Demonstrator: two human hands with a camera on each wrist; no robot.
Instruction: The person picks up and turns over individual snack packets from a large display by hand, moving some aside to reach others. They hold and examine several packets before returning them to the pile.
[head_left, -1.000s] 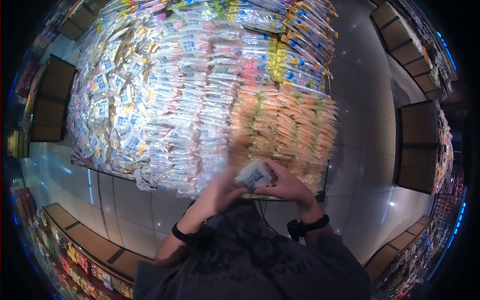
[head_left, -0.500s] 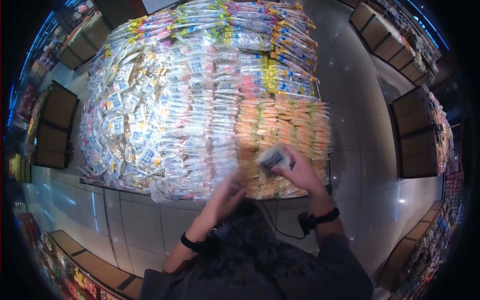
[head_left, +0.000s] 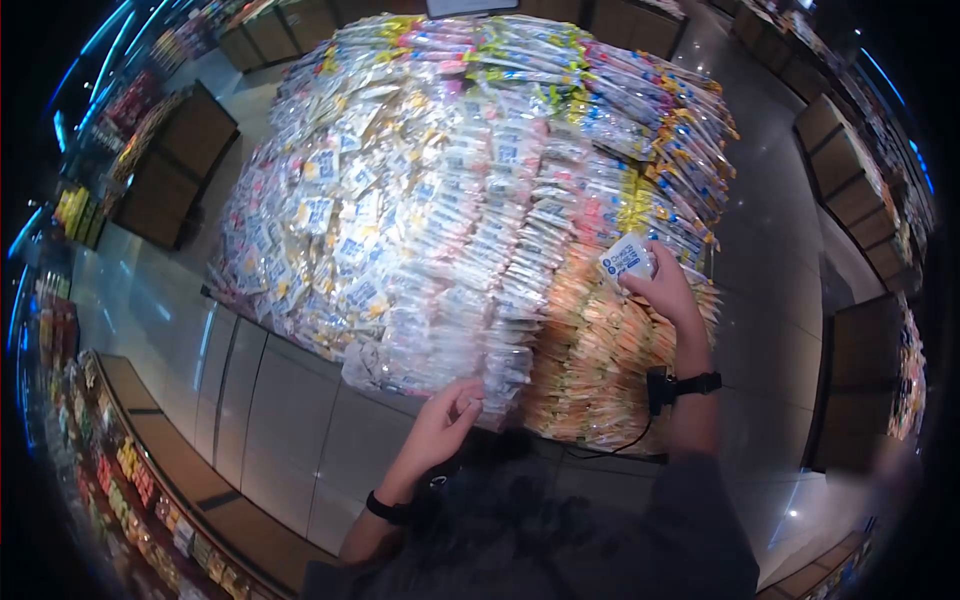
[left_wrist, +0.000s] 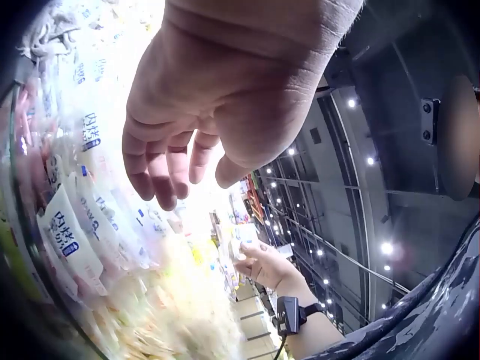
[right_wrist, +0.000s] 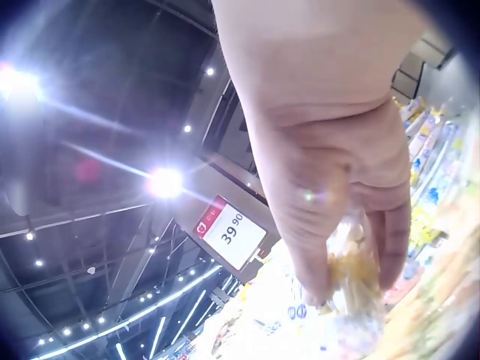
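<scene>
One packet [head_left: 620, 258]: apparently positioning near orange packets [head_left: 590, 370], gripping with right hand [head_left: 670, 290]; holding left hand [head_left: 440, 425] open, left of them; likely needing gentle release.

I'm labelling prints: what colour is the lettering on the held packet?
Blue, on the packet; clearest in the head view.

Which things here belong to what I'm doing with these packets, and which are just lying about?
Seemingly part of the job:
held packet, in your right hand
left hand, holding nothing
white packets
orange packets, near your right arm

Seemingly just around:
price sign reading 39 90
wooden display stand off to the left
</scene>
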